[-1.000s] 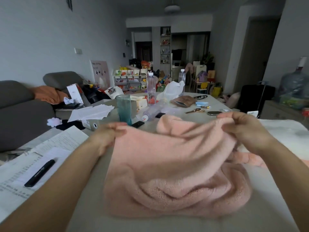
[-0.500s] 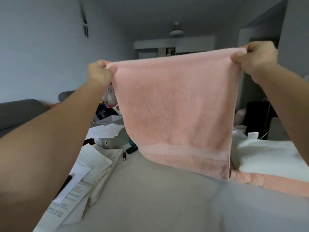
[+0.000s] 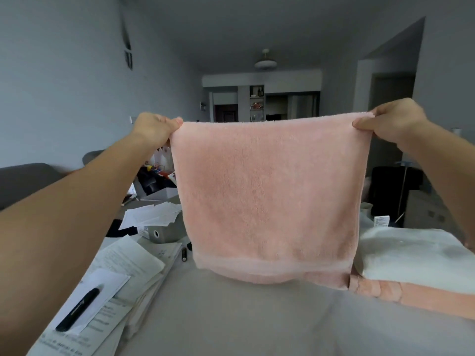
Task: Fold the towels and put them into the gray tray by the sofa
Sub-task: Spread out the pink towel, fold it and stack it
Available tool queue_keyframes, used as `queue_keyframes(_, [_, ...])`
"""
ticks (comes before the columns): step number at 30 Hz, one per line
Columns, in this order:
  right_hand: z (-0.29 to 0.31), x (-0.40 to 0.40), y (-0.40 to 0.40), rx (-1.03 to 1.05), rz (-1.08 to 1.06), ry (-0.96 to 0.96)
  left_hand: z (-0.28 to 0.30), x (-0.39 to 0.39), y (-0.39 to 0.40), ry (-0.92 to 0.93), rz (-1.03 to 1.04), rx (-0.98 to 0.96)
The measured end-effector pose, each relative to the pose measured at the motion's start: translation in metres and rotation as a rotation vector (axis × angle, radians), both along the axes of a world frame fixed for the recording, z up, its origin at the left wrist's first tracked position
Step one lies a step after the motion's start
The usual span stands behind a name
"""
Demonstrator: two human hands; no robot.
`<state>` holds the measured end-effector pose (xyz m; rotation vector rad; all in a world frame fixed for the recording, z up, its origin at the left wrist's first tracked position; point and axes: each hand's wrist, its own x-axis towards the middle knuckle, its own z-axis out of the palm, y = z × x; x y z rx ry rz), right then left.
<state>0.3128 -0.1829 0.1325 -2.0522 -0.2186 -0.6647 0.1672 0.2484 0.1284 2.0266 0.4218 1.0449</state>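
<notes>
A pink towel (image 3: 270,199) hangs spread flat in the air in front of me, above the table (image 3: 231,317). My left hand (image 3: 154,129) pinches its top left corner and my right hand (image 3: 390,122) pinches its top right corner. The towel's bottom hem hangs just above the tabletop. On the right of the table lies a white towel (image 3: 411,255) on top of another pink towel (image 3: 424,296). The gray tray is not in view.
Stacked papers (image 3: 123,273) with a black pen (image 3: 77,309) lie at the table's left. A gray box (image 3: 164,232) with loose papers on top and a small battery (image 3: 184,254) sit behind them. A gray sofa (image 3: 23,181) stands far left.
Both hands lifted the pink towel from a crumpled heap on the table and stretched it out flat in the air. Since half a second ago the towel has come lower and level.
</notes>
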Motion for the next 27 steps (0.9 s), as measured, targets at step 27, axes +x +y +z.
queue_keyframes(27, [-0.242, -0.176, -0.105, -0.601, 0.753, 0.606, -0.232, -0.254, -0.058, 0.666, -0.559, 0.297])
